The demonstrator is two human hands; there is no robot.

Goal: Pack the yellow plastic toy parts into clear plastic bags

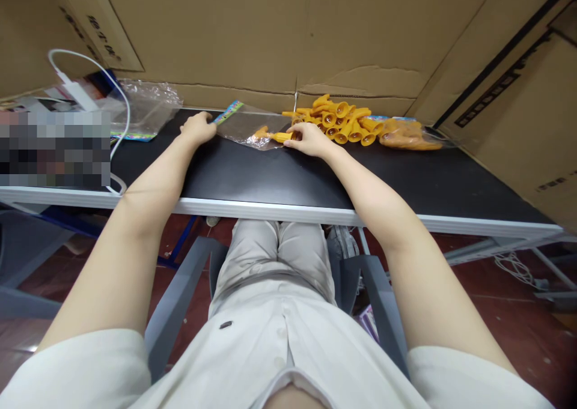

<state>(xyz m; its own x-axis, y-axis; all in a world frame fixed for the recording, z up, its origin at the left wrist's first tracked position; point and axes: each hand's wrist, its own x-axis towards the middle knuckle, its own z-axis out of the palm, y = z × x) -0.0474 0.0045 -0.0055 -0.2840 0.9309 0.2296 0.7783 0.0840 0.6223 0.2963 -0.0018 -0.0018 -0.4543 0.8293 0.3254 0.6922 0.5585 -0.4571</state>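
The right hand [311, 140] pinched a yellow piece [281, 137] at the clear bag [246, 124]; the left hand [198, 129] met the bag's printed edge [229, 112], gripping or not I couldn't tell. Beyond, a yellow heap [342, 136] lay on the black table [265, 181].

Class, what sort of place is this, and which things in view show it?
Probably a workshop or small factory workstation: many matching hollow-ended yellow pieces are heaped on a narrow black tabletop, a clear bag with a printed header lies beside them, and cardboard panels stand behind.
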